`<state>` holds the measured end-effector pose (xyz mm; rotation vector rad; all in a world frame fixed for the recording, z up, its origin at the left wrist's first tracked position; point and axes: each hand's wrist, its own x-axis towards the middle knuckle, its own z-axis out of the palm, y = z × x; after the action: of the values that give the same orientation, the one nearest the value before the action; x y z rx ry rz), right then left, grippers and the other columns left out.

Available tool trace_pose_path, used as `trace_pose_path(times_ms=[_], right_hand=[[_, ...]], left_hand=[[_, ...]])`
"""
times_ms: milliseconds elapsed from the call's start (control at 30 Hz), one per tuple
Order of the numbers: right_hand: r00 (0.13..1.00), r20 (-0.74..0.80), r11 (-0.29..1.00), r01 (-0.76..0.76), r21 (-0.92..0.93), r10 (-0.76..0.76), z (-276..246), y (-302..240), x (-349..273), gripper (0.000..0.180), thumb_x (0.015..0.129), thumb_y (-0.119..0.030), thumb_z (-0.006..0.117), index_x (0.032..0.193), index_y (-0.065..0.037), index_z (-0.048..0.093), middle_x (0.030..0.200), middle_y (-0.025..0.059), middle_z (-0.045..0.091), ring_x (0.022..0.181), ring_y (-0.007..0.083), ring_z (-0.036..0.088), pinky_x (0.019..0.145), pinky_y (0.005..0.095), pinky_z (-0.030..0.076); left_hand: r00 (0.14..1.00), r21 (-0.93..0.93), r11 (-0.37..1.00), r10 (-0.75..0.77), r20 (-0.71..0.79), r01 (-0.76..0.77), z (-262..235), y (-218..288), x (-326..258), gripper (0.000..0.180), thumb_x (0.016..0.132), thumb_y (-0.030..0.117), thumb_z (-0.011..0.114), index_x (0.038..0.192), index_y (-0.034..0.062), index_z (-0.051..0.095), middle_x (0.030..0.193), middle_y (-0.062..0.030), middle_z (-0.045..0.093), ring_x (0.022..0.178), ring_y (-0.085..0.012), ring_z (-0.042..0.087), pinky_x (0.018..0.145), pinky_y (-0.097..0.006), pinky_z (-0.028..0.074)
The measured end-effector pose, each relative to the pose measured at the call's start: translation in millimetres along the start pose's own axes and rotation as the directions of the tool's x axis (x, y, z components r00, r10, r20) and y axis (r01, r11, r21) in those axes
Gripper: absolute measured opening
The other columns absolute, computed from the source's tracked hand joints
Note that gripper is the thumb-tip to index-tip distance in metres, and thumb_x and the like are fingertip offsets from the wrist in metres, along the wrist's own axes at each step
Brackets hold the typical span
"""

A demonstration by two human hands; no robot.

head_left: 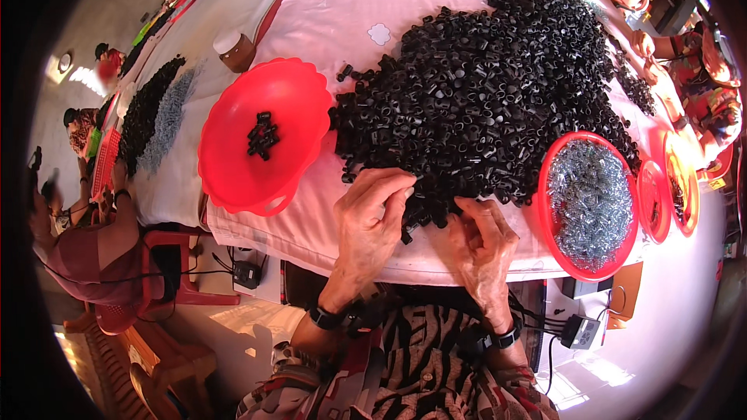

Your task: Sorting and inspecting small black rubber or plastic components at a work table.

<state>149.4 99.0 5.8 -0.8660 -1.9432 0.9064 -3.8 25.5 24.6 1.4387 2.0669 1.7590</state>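
Spillage looks like the main risk: the heap of small black plastic caps (482,85) reaches the near edge of the desk (311,0), so a careless sweep could push pieces over it. The left hand (372,222) curls its fingertips into the heap's near fringe, seemingly pinching a cap; the right hand (484,245) is cupped beside it, and I cannot tell what it holds. The caps are short, dull, hollow cylinders. A red bowl (261,136) holding a few sits left; a red basket of silvery metal clips (590,202) sits right.
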Motion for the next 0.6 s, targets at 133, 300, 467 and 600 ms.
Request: trace_pose_path(times_ms=[133, 300, 467, 600], right_hand=[[1.000, -0.008, 1.000, -0.005, 0.018, 0.005, -1, -3, 0, 0.023, 0.082, 0.001, 0.073, 0.105, -0.002, 0.071, 0.082, 0.0072, 0.063, 0.053, 0.0108, 0.054, 0.049, 0.0258, 0.043], [0.999, -0.002, 0.997, 0.040, 0.069, -0.040, -9, -6, 0, 0.022, 0.084, 0.000, 0.074, 0.106, -0.001, 0.072, 0.084, 0.0054, 0.063, 0.054, 0.0070, 0.049, 0.049, 0.0226, 0.039], [0.989, 0.008, 0.978, 0.146, 0.147, -0.149, -10, 2, -3, 0.022, 0.084, 0.001, 0.073, 0.105, -0.001, 0.072, 0.085, 0.0040, 0.064, 0.054, 0.0059, 0.045, 0.049, 0.0222, 0.037], [0.985, 0.031, 0.974, 0.162, 0.157, -0.169, -9, 0, -3, 0.021, 0.083, 0.001, 0.073, 0.104, -0.001, 0.072, 0.086, 0.0045, 0.065, 0.054, 0.0060, 0.045, 0.049, 0.0221, 0.037]], left_hand=[[0.988, -0.136, 0.981, -0.124, 0.095, 0.136, -5, 4, -10, 0.019, 0.085, -0.012, 0.067, 0.101, -0.0018, 0.071, 0.096, -0.0090, 0.071, 0.084, -0.0136, 0.069, 0.073, -0.025, 0.055], [0.981, -0.168, 0.984, -0.017, 0.192, 0.050, -6, 9, -17, 0.019, 0.081, -0.010, 0.071, 0.097, 0.0004, 0.071, 0.093, -0.0099, 0.071, 0.080, -0.0155, 0.068, 0.071, -0.027, 0.054], [0.976, -0.182, 0.983, 0.041, 0.216, -0.001, 4, 12, -21, 0.016, 0.083, -0.009, 0.068, 0.096, 0.0004, 0.070, 0.096, -0.0103, 0.068, 0.080, -0.0182, 0.067, 0.068, -0.029, 0.054], [0.979, -0.168, 0.986, 0.057, 0.197, -0.023, 4, 14, -21, 0.017, 0.083, -0.009, 0.068, 0.096, 0.0007, 0.069, 0.095, -0.0099, 0.068, 0.079, -0.0191, 0.067, 0.066, -0.029, 0.053]])
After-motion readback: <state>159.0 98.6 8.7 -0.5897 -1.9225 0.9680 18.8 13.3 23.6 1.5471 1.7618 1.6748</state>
